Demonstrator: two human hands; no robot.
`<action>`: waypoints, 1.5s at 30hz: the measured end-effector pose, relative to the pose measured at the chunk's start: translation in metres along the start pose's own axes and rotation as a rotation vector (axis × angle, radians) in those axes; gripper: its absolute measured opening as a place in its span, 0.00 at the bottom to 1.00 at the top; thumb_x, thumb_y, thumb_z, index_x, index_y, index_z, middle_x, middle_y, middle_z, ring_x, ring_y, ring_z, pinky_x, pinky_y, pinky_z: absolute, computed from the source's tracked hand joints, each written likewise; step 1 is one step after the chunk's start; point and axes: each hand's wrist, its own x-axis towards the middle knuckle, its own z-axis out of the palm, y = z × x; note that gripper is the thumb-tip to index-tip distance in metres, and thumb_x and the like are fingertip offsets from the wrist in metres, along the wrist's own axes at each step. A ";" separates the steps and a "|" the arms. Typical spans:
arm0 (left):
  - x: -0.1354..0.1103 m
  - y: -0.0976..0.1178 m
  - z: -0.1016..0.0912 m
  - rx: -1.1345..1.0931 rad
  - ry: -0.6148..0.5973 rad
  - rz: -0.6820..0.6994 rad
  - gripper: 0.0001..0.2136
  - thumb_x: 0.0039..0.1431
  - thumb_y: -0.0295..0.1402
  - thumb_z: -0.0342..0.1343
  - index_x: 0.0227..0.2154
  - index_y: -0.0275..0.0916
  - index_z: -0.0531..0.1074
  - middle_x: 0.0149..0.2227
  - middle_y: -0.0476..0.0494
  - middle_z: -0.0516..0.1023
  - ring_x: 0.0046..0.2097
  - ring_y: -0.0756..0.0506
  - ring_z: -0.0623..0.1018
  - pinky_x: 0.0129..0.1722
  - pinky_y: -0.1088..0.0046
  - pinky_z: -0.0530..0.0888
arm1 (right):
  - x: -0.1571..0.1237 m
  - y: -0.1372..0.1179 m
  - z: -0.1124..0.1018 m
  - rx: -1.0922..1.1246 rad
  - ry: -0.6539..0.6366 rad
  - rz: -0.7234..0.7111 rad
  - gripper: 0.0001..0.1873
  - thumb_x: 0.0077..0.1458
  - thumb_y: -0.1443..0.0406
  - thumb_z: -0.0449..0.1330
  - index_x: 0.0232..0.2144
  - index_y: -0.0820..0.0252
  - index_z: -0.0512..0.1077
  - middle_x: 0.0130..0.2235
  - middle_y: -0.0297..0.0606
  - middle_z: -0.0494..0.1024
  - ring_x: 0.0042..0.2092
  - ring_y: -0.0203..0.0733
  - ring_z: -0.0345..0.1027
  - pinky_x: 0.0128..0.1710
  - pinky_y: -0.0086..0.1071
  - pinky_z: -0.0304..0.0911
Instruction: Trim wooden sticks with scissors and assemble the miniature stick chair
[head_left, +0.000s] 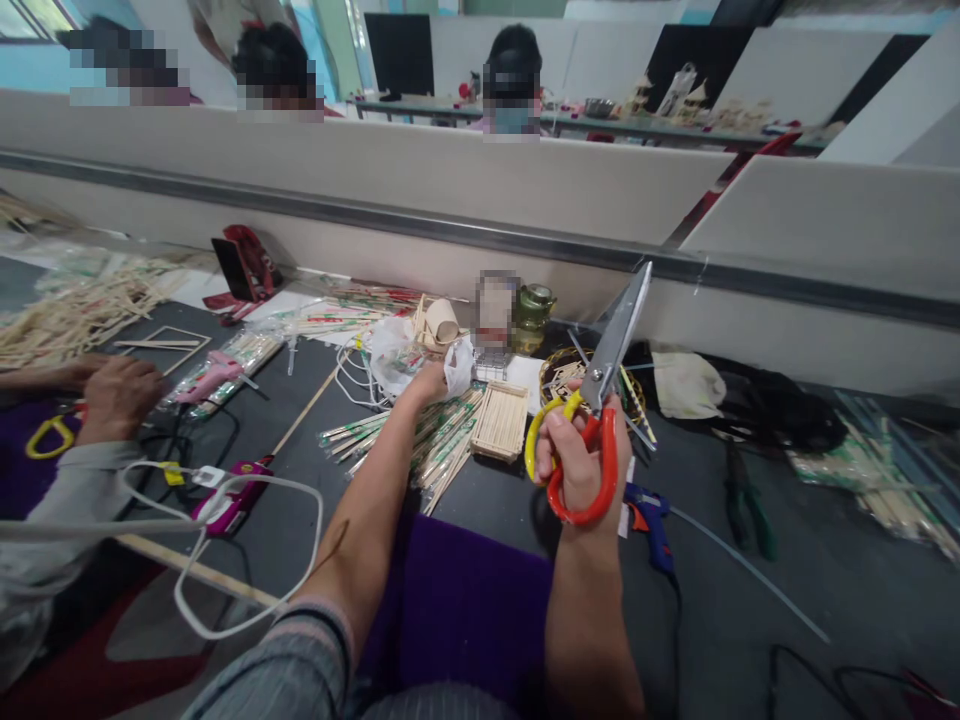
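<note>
My right hand (576, 455) is closed through the red and yellow handles of a pair of scissors (609, 350), whose blades point up and to the right, held together. My left hand (427, 382) reaches forward over the dark table, its fingers curled on a white plastic bag (390, 358). Just below that hand lies a heap of wrapped chopsticks (420, 440). Beside the heap sits a small flat panel of joined wooden sticks (501, 420).
A co-worker's hand (116, 395) rests at the left near a pink glue gun (210, 378) and a magenta one (232, 500) with white cable. A blue glue gun (649, 520), pliers (742, 495), a green teapot (534, 310) and a purple cloth (465, 600) lie around.
</note>
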 end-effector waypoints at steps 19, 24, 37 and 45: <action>-0.057 0.025 -0.057 0.403 0.072 -0.134 0.19 0.66 0.28 0.43 0.58 0.41 0.67 0.46 0.33 0.80 0.48 0.36 0.79 0.44 0.64 0.71 | -0.005 -0.006 -0.006 -0.084 -0.038 -0.097 0.17 0.57 0.61 0.60 0.48 0.53 0.62 0.26 0.22 0.66 0.15 0.26 0.57 0.12 0.22 0.57; -0.070 0.026 -0.057 0.099 0.416 -0.245 0.18 0.69 0.34 0.42 0.57 0.38 0.65 0.40 0.37 0.81 0.45 0.38 0.79 0.44 0.66 0.70 | -0.008 -0.006 -0.006 -0.142 -0.071 -0.128 0.18 0.58 0.62 0.60 0.50 0.53 0.64 0.28 0.25 0.68 0.17 0.27 0.58 0.14 0.24 0.57; -0.061 0.004 -0.023 -0.822 0.721 -0.148 0.10 0.57 0.42 0.54 0.31 0.40 0.67 0.27 0.49 0.71 0.29 0.50 0.70 0.30 0.75 0.68 | 0.016 0.032 -0.006 -0.714 -0.250 -0.329 0.20 0.57 0.57 0.63 0.50 0.53 0.68 0.36 0.33 0.73 0.32 0.37 0.66 0.34 0.32 0.64; -0.073 0.021 -0.026 -1.351 0.554 -0.008 0.17 0.49 0.47 0.66 0.30 0.39 0.70 0.22 0.55 0.61 0.21 0.56 0.54 0.20 0.79 0.53 | 0.046 0.062 0.023 -1.321 -0.422 -0.568 0.28 0.58 0.48 0.59 0.51 0.65 0.71 0.41 0.49 0.74 0.42 0.53 0.67 0.42 0.41 0.62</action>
